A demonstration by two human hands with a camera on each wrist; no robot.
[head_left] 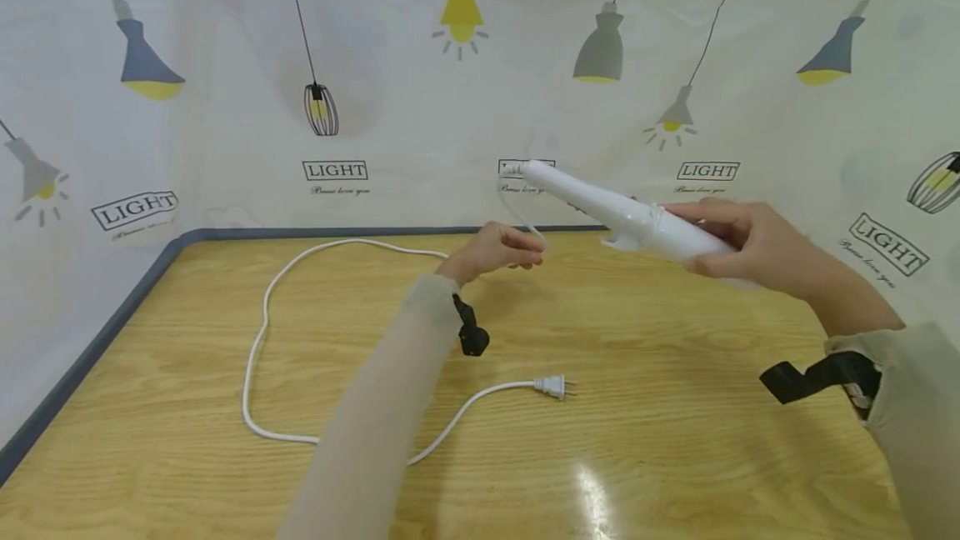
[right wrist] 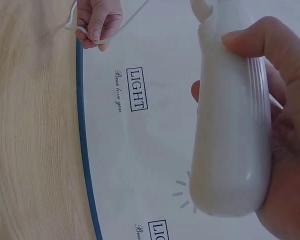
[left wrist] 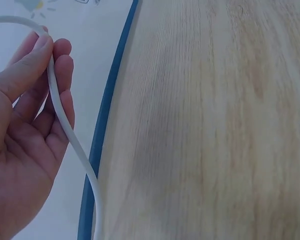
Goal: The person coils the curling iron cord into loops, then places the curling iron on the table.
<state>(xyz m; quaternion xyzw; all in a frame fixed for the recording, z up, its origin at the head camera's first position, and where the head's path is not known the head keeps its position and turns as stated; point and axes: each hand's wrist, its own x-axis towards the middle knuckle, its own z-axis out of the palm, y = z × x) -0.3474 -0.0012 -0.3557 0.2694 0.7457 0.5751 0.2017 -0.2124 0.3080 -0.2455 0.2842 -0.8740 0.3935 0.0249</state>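
Note:
In the head view my right hand grips the wide end of a white curling iron, held up off the table and slanting up to the left. A small lever juts from its underside near the collar. The right wrist view shows the rounded end of the curling iron, with fingers and thumb around the body. My left hand pinches the white power cord between thumb and fingers, above the far table edge. Part of the cord is hidden behind my left forearm.
The cord lies in a wide loop on the wooden table, ending in a two-pin plug near the middle. A blue-grey edge strip borders the table, with a lamp-patterned curtain behind and at both sides.

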